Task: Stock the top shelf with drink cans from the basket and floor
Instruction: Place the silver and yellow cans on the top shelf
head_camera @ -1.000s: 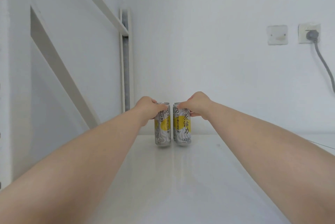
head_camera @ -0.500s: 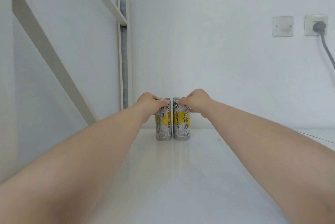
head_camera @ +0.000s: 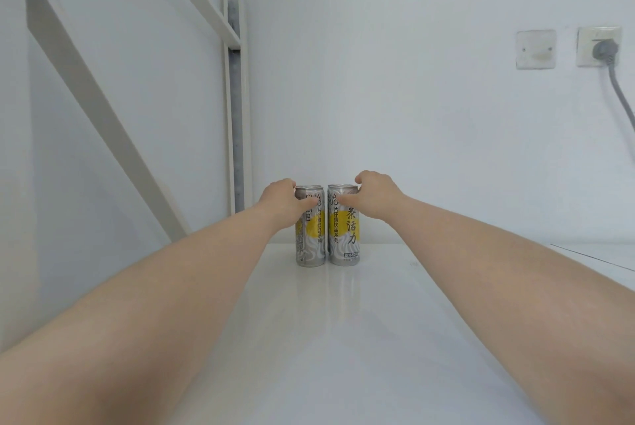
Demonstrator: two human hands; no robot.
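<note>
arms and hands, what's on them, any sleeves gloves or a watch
Nothing worn that shows: left arm and right arm are bare to the frame edge, no sleeves; left hand and right hand have no gloves, rings or watch.

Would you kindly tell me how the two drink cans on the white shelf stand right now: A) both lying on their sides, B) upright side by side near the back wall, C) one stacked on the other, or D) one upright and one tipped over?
B: the left can and the right can both stand upright, next to each other, at the far end of the shelf.
</note>
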